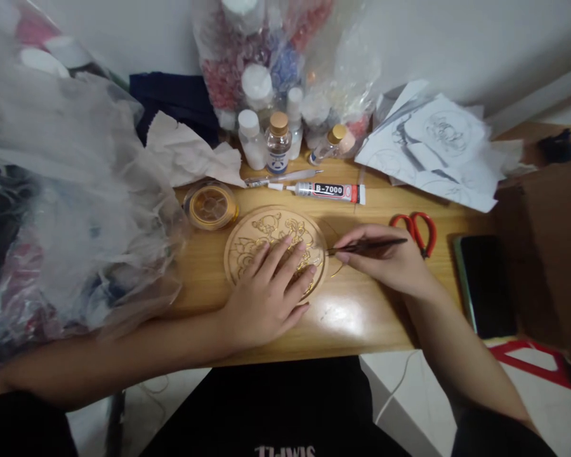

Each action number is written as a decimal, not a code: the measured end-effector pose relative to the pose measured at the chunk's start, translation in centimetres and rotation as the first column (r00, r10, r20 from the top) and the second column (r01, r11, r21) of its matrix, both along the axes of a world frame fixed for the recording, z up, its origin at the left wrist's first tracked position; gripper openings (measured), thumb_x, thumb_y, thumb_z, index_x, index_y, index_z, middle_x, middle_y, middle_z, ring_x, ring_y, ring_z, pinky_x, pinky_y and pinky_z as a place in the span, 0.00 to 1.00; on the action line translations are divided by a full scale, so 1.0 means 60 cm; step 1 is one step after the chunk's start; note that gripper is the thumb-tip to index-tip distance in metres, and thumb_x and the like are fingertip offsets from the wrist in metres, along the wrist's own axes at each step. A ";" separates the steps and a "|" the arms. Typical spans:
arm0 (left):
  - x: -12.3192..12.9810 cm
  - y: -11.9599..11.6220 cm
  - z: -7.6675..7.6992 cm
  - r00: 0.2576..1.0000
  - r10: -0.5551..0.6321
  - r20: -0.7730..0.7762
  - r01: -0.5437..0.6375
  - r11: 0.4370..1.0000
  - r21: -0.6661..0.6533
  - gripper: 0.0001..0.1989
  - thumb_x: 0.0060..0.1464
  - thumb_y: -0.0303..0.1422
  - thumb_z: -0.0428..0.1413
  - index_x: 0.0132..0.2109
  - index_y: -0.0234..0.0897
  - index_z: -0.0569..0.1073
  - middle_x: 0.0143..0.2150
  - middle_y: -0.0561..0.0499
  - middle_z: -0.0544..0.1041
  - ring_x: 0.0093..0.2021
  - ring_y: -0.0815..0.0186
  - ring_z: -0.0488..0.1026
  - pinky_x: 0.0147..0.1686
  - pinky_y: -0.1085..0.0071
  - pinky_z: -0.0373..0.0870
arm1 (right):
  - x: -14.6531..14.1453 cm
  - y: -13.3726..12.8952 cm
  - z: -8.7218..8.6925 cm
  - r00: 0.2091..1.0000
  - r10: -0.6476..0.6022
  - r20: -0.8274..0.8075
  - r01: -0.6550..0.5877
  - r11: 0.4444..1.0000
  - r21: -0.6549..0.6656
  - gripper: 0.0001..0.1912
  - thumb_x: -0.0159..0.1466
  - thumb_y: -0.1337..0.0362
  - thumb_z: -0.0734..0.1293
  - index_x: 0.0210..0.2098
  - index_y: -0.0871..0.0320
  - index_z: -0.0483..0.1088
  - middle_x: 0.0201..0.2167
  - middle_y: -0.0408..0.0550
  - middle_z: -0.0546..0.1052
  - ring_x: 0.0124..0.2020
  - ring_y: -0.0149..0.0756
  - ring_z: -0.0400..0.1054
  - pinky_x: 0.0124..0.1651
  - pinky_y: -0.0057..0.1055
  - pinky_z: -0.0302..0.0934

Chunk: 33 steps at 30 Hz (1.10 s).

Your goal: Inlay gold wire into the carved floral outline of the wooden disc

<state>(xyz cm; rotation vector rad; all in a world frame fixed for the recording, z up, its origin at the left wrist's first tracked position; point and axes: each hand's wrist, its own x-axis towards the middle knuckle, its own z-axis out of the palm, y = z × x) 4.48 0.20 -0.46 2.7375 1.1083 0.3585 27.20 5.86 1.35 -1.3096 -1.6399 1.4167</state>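
A round wooden plaque [229, 259] with a gold wire design on its face lies on the table. Across its lower middle, my left hand [271, 292] rests flat with the fingers spread. My right hand [385, 260] is just right of the plaque, pinching dark, slim tweezers [378, 245] whose tips reach the plaque's right rim. Thin gold wire [337, 274] shows by those tips; whether the tweezers grip it I cannot tell. Up and left of the plaque sits a spool of gold wire [212, 205]. Behind the plaque lies a B-7000 glue tube [328, 191].
Red-handled pliers [426, 231] and a phone [485, 285] lie to the right, beside a cardboard box [547, 254]. Small bottles [278, 143] and a white-tipped pen-like tool [290, 177] are behind. Plastic bags [76, 190] crowd the left; printed sheets [438, 146] lie back right.
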 end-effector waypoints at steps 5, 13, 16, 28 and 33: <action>0.000 -0.014 0.011 0.999 -0.003 -0.036 0.003 1.000 -0.003 0.24 0.58 0.41 0.54 0.57 0.31 0.70 0.63 0.32 0.64 0.64 0.40 0.58 0.59 0.43 0.57 | -0.005 0.008 -0.006 0.994 0.075 -0.076 -0.076 0.997 -0.013 0.09 0.54 0.62 0.73 0.30 0.61 0.73 0.25 0.44 0.76 0.26 0.26 0.70 0.29 0.23 0.66; 0.001 -0.026 0.001 0.998 -0.070 -0.001 0.069 0.983 0.169 0.22 0.58 0.38 0.55 0.54 0.25 0.70 0.58 0.29 0.69 0.63 0.42 0.61 0.59 0.46 0.60 | -0.037 -0.017 0.019 0.997 -0.050 -0.059 0.054 0.996 0.074 0.09 0.55 0.61 0.73 0.31 0.60 0.73 0.27 0.45 0.78 0.28 0.28 0.72 0.33 0.26 0.69; 0.002 -0.024 -0.001 0.997 -0.080 -0.005 0.079 0.973 0.216 0.21 0.59 0.37 0.53 0.53 0.23 0.71 0.56 0.29 0.71 0.59 0.44 0.67 0.56 0.51 0.66 | -0.041 -0.025 0.021 0.999 0.029 -0.045 -0.025 0.997 0.076 0.08 0.56 0.62 0.72 0.32 0.60 0.74 0.30 0.45 0.79 0.31 0.29 0.73 0.37 0.27 0.70; -0.003 -0.023 -0.008 0.997 -0.082 0.000 0.080 0.978 0.194 0.23 0.61 0.38 0.51 0.56 0.24 0.68 0.57 0.31 0.71 0.63 0.47 0.63 0.57 0.53 0.67 | -0.003 -0.022 -0.007 0.956 0.292 0.030 -0.292 0.956 0.013 0.03 0.57 0.67 0.69 0.30 0.60 0.72 0.25 0.43 0.77 0.25 0.26 0.71 0.27 0.20 0.65; 0.001 -0.020 -0.007 0.997 -0.082 0.004 0.078 0.965 0.251 0.22 0.60 0.38 0.52 0.53 0.22 0.70 0.55 0.30 0.73 0.57 0.45 0.69 0.53 0.54 0.70 | -0.001 -0.022 -0.007 0.933 0.353 0.070 -0.358 0.930 0.083 0.02 0.60 0.67 0.68 0.32 0.60 0.72 0.25 0.43 0.76 0.24 0.24 0.69 0.24 0.19 0.61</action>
